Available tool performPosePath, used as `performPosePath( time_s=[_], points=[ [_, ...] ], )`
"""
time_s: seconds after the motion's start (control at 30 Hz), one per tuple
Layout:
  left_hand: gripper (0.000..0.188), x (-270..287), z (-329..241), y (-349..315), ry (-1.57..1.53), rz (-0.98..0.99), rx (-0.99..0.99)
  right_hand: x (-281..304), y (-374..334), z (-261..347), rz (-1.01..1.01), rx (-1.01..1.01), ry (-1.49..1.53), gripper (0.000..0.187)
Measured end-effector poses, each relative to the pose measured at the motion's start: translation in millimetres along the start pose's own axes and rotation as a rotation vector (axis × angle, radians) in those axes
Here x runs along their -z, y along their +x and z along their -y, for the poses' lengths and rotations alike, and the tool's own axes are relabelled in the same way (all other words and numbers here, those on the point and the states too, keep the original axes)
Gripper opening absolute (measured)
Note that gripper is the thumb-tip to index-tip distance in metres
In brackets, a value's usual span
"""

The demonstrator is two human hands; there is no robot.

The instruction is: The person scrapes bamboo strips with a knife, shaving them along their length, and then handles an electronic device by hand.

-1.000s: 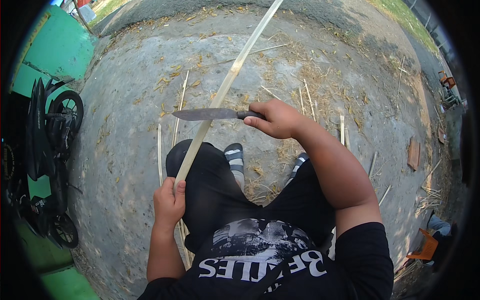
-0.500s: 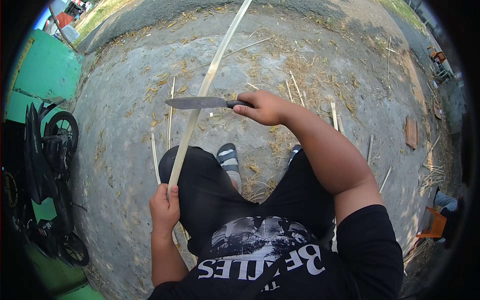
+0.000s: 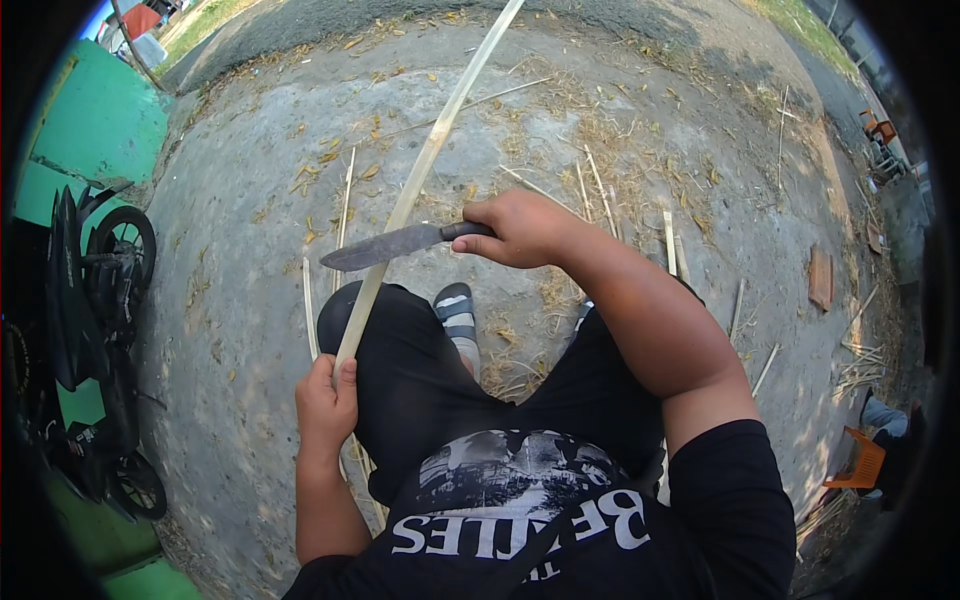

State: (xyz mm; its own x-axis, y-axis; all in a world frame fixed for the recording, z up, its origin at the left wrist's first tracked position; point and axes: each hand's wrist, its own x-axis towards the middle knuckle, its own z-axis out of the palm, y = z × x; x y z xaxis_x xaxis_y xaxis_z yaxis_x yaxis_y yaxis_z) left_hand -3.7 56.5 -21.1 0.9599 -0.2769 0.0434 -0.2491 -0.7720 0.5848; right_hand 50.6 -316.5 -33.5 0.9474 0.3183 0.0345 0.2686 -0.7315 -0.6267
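Observation:
A long pale strip, which looks like split bamboo, slants up and away from my left thigh past the top of the view. My left hand is closed round its near end, beside my left knee. In my right hand is the dark handle of a knife with a broad grey blade. The blade lies across the strip above my left knee, its tip pointing left and slightly toward me. Whether the edge bites into the strip cannot be made out.
Thin strips and dry shavings lie on the concrete ground. A motorcycle stands at the left by a green wall. At the right are a reddish-brown block and an orange chair with a person near it.
My right hand has drawn the knife down along the strip toward me, and the blade's tip has tilted nearer. My left hand keeps its grip on the strip's near end.

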Motion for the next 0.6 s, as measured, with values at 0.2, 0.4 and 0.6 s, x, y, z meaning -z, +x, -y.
performPosePath(
  time_s=[0.2,0.4,0.6],
  points=[
    [0.040,-1,-2,-2,-0.026,0.000,-0.003,0,2,-12,0.002,0.007,-0.015,0.051],
    [0.040,-2,-2,-1,-0.021,-0.015,-0.005,9,9,-4,0.127,-0.095,-0.003,0.057],
    [0.040,-1,0,2,-0.032,0.006,0.015,-4,5,14,0.099,-0.081,-0.067,0.056]
  ],
)
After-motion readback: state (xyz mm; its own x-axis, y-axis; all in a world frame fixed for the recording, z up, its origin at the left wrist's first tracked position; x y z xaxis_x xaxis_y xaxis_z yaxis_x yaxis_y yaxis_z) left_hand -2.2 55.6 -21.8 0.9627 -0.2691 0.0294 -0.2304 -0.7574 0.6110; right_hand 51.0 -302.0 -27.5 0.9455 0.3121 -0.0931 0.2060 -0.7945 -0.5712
